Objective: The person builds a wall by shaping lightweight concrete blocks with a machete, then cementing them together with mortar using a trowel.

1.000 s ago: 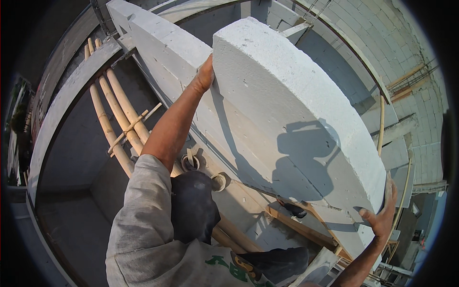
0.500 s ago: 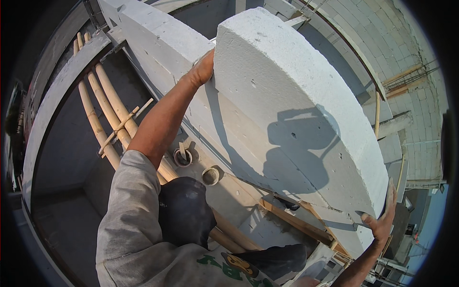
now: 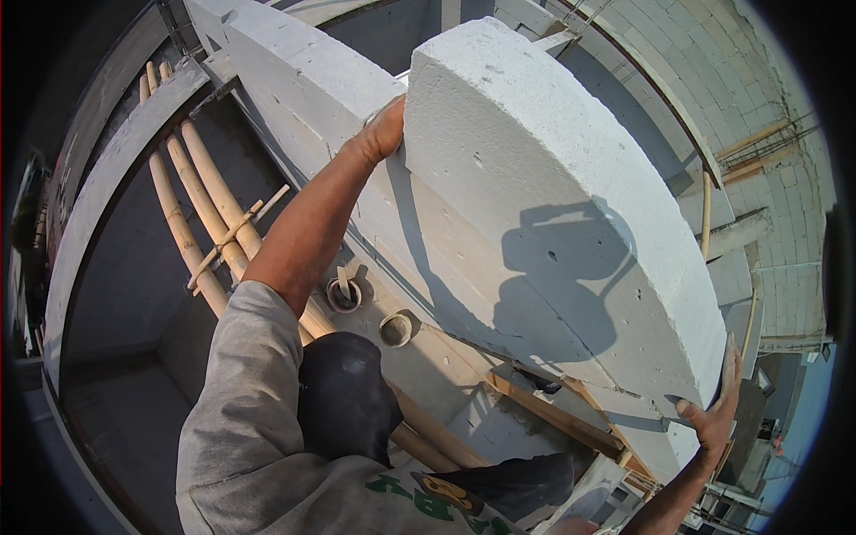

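A large pale aerated concrete block rests on top of a wall of similar blocks. My left hand presses against its left end, where most of the fingers are hidden. Around the right end is my right hand, its fingers stretched up along the end face and its thumb toward the near face. Between them, both hands grip the block. Shadows of my head and an arm fall across the near face, which has small pits.
Below the wall stand a small bucket with a tool in it and a second round container. Bamboo poles, tied with a crosspiece, run beside my left arm. A wooden plank lies under the block's right part. Rooms with block walls drop away around.
The whole view has shifted very slightly. Both hands stay on the two ends of the block, with no clear movement of the block along the wall.
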Demonstrator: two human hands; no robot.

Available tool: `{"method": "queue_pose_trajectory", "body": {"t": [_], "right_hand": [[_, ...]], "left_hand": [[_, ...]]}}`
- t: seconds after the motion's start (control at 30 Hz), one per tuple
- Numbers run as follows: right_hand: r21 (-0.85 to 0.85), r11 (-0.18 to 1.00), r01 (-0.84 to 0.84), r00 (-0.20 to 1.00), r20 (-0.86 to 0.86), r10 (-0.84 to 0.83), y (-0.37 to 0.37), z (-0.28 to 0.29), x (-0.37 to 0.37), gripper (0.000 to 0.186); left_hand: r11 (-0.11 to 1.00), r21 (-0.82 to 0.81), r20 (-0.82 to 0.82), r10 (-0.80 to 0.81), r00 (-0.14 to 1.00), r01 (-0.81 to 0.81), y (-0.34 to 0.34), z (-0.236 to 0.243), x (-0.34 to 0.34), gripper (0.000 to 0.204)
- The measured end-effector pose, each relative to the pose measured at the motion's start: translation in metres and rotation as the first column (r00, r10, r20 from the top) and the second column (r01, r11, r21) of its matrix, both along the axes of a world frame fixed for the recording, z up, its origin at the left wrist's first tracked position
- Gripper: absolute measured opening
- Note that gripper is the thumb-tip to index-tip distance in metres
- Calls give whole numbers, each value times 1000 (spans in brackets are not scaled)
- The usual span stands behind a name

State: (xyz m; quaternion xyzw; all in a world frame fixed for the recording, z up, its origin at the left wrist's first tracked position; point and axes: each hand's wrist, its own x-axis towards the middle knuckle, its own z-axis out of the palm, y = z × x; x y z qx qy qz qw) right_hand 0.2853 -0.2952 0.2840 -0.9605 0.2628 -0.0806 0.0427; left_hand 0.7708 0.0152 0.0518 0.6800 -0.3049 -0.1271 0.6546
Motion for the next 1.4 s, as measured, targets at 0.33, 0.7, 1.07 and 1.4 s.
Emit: {"method": "queue_pose_trajectory", "body": {"t": [0.33,0.7,1.07,1.4], "right_hand": [[-14,1000,-19,1000,-3,19,2,1,1,129],[5,1000,11,1000,-18,-11,3,4,4,135],[-162,915,-371,928,-30,371,110,28,180,135],[-178,912,-370,927,-5,375,172,-16,314,123]], "left_hand": [[1000,-12,8,-9,1000,9,-3,12,-10,71],[995,103,25,-9,1000,7,5,35,-19,68],[697,680,58,-364,930,230,44,60,18,103],[496,868,337,-634,696,31,19,48,15,145]]}}
